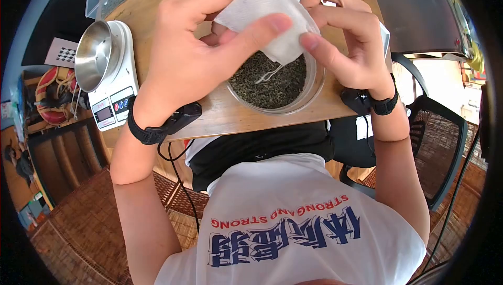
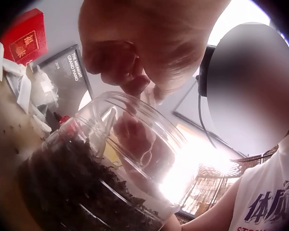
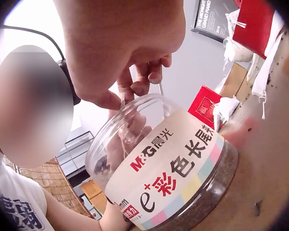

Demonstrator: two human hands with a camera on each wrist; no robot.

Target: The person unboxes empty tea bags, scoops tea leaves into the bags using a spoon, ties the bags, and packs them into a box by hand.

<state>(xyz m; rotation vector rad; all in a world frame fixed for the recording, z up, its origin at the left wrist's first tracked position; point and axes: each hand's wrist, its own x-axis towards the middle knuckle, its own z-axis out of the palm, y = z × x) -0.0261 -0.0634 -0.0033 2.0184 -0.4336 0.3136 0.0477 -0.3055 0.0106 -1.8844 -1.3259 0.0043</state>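
Head view: your L hand (image 1: 191,52) pinches the white bag (image 1: 249,10), thumb flat across its front; your R hand (image 1: 353,39) grips the bag's R edge btwn thumb & fingers. Bag's held tilted right above the clear jar (image 3: 178,161), its string (image 1: 270,73) dangling over the jar mouth. Dark dried leaves (image 1: 267,91) sit inside the jar. L of jar: white scale (image 1: 127,70) w/ steel bowl (image 1: 90,57) on top. Beyond jar, per R wrist cam: red box (image 3: 204,103) + more white bags.
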